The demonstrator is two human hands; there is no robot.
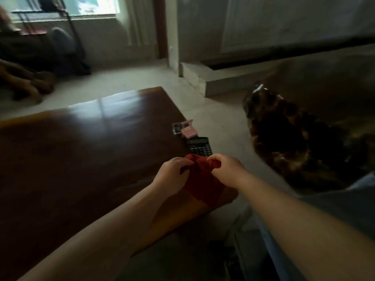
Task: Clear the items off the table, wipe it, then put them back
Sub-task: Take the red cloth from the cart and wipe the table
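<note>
Two bare forearms reach forward, the left hand (172, 175) and right hand (225, 171) close together, fingers curled and pinching red cloth (203, 183) between them.

Only 1 view, head-worn, looking forward and steeply down from close above the near right corner of a dark wooden table (85, 142). Tilted, with the tabletop running away to the upper left. Pale floor (129, 82), a window (67, 7) and wall filling the far background.

We see dark wood table (81, 149); at 3 o'clock edge: pink case (185, 128), black calculator (199, 147), red cloth (203, 179).
</note>
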